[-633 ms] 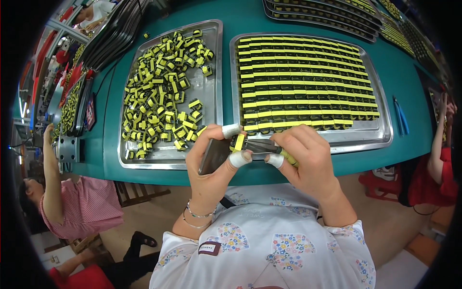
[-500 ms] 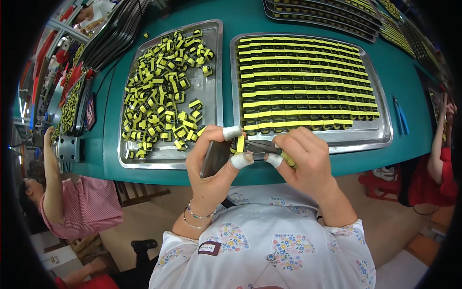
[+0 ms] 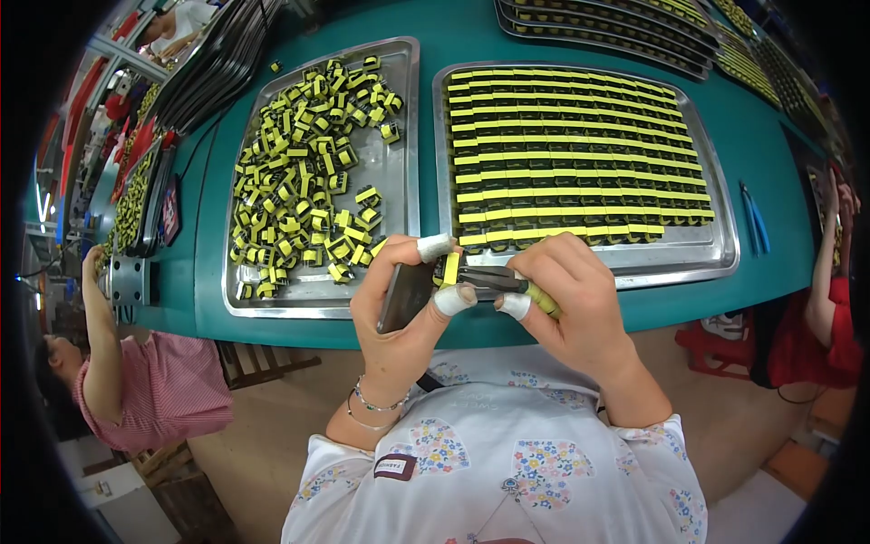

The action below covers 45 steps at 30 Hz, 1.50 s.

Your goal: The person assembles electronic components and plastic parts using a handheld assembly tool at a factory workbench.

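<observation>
My left hand [image 3: 379,313], with white tape on thumb and forefinger, pinches a small yellow-and-black wound transformer [image 3: 451,269] between those fingertips. Inside that palm lies a dark flat block [image 3: 404,297]. From the right, my right hand [image 3: 580,295] is closed around pliers [image 3: 492,277] with dark jaws and a yellow-green grip; its thumb is taped too. The jaws reach the transformer's right side, and the exact contact is too small to make out. Both hands are above the near edges of two metal trays.
The left metal tray [image 3: 403,181] holds a loose heap of transformers. In the right tray [image 3: 716,245] they stand in tight rows. Blue-handled cutters [image 3: 754,222] lie beside it. Stacked trays [image 3: 607,36] are at the back. Co-workers sit left [image 3: 163,390] and right [image 3: 820,335].
My right hand and the pliers have shifted slightly, and the jaws now sit closer along the transformer. My left hand holds nearly the same place. The left co-worker's arm has moved a little.
</observation>
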Available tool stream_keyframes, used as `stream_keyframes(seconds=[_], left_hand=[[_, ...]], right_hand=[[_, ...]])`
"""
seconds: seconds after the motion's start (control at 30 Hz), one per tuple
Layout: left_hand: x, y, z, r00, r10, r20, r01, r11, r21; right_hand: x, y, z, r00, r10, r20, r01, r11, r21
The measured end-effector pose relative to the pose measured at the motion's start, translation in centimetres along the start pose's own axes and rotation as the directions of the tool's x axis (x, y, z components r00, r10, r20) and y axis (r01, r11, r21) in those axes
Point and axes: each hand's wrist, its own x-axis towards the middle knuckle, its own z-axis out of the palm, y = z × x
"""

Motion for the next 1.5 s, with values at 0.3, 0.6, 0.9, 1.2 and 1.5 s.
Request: stream_keyframes(seconds=[0.3,0.6,0.9,1.2,1.5], left_hand=[[0.0,0.1,0.2,0.999,0.02,-0.025,-0.02,1.0,-0.002],[0.3,1.5,0.9,0.988,-0.153,-0.034,0.143,0.969,-0.201],[0.5,2.2,2.2,0.945,-0.292,0.146,0.324,0.895,-0.308],[1.3,-0.6,-0.8,0.982,-0.116,0.149,0.186,0.74,-0.646],[2.3,1.2,2.4,0.976,-0.202,0.081,0.19,0.608,-0.771]], right_hand=[[-0.4,-0.1,0.6,0.999,-0.028,-0.031,0.025,0.996,-0.081],[-0.3,0.0,0.1,0.988,0.157,-0.011,-0.149,0.956,0.251],[0.9,-1.5,0.6,0.847,0.364,0.388,-0.499,0.288,0.817],[0.1,-1.2,1.1,0.875,0.363,0.32,-0.408,0.198,0.891],[1.0,-1.7,2.6,0.976,0.218,0.007,-0.176,0.769,0.615]])
